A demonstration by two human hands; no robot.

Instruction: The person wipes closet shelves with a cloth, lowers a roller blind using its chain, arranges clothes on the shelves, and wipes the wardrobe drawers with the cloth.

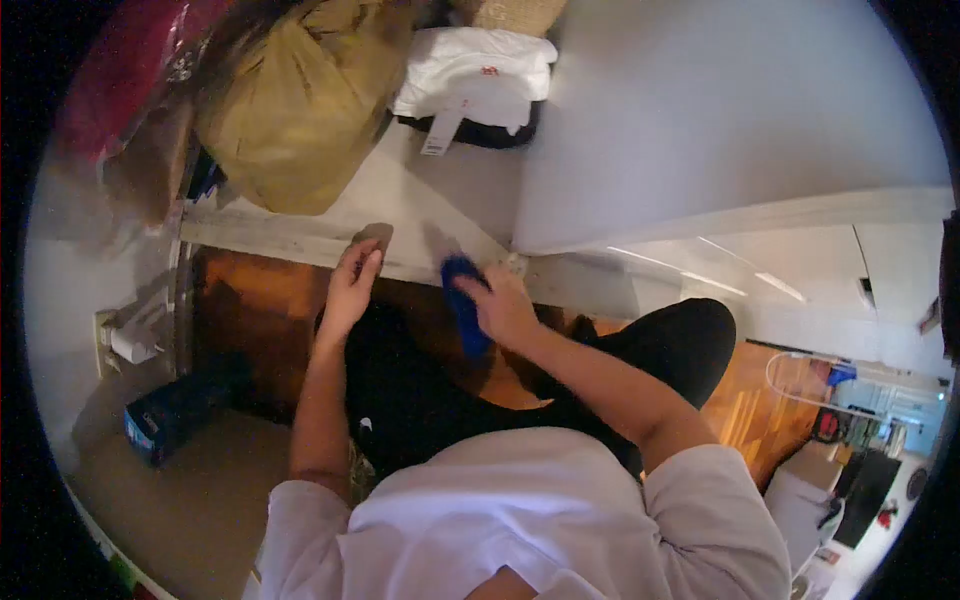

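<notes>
Gripping the blue item (466, 305), your right hand (508, 308) pinches it between thumb and fingers, though blur hides the exact grip. The item is in the air by the front edge of the white shelf (400, 185). Your left hand (353, 283) is empty beside it, fingers loosely curved and close together. The white garment (475, 75) already lies folded at the back, near the mustard bag (300, 110). Handling of the blue item looks unfinished; how much remains, you cannot tell.
</notes>
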